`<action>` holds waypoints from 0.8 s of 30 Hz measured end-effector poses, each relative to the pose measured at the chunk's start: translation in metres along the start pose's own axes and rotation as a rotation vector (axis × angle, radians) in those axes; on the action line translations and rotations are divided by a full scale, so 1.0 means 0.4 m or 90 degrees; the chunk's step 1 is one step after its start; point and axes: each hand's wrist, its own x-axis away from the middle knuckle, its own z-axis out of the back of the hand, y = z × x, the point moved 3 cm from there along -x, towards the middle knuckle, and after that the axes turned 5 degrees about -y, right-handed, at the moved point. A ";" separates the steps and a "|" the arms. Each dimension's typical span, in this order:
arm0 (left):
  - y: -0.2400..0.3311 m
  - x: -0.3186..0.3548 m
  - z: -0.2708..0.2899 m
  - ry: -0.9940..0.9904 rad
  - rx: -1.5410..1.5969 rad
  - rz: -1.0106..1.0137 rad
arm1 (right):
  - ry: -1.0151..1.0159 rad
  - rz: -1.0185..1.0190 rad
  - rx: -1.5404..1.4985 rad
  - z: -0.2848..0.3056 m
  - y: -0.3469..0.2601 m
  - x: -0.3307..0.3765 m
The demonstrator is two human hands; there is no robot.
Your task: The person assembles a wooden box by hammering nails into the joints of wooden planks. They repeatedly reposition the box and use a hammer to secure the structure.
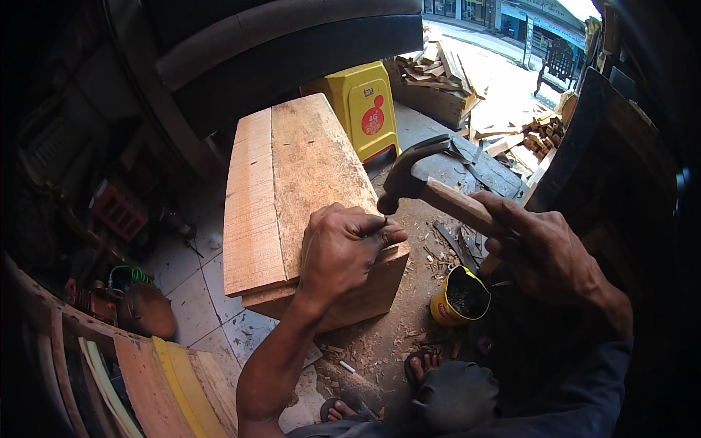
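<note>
My left hand [343,252] rests on the near corner of a thick wooden block [292,182] and pinches a small nail [384,221] upright between thumb and fingers. My right hand [540,252] grips the wooden handle of a claw hammer [420,171]. The hammer's dark steel head sits right at the nail's top, touching or almost touching it. The block is made of pale planks stacked together and stands on the floor in front of me.
A yellow tin [458,296] holding dark nails stands on the floor right of the block. A yellow plastic stool [365,106] is behind the block. Wood offcuts [438,73] pile up at the back right, curved wooden slats [146,379] lie at lower left. My sandalled feet [420,365] are below.
</note>
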 end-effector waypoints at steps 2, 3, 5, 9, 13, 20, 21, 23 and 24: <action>0.005 -0.001 0.002 -0.023 -0.056 0.000 | 0.063 -0.041 -0.061 0.012 -0.001 0.006; 0.010 -0.004 0.001 -0.036 -0.080 -0.001 | 0.130 -0.071 -0.117 0.012 0.002 0.018; 0.009 -0.005 0.007 -0.059 -0.088 -0.003 | 0.079 0.002 -0.043 -0.027 0.018 0.018; 0.015 0.000 -0.002 -0.023 -0.105 -0.035 | -0.056 -0.007 0.003 0.006 -0.002 0.010; 0.021 -0.004 0.004 -0.053 -0.152 -0.017 | -0.050 0.025 -0.027 -0.041 0.047 0.020; 0.036 0.065 0.130 0.158 -0.271 0.017 | 0.042 -0.139 -0.305 -0.139 0.129 0.014; 0.042 0.083 0.173 0.275 -0.403 0.012 | 0.049 -0.146 -0.390 -0.177 0.156 0.004; -0.026 0.167 0.318 0.497 -0.420 0.086 | -0.004 -0.158 -0.483 -0.246 0.169 -0.039; -0.084 0.214 0.356 0.537 -0.359 0.197 | -0.029 -0.161 -0.530 -0.279 0.176 -0.060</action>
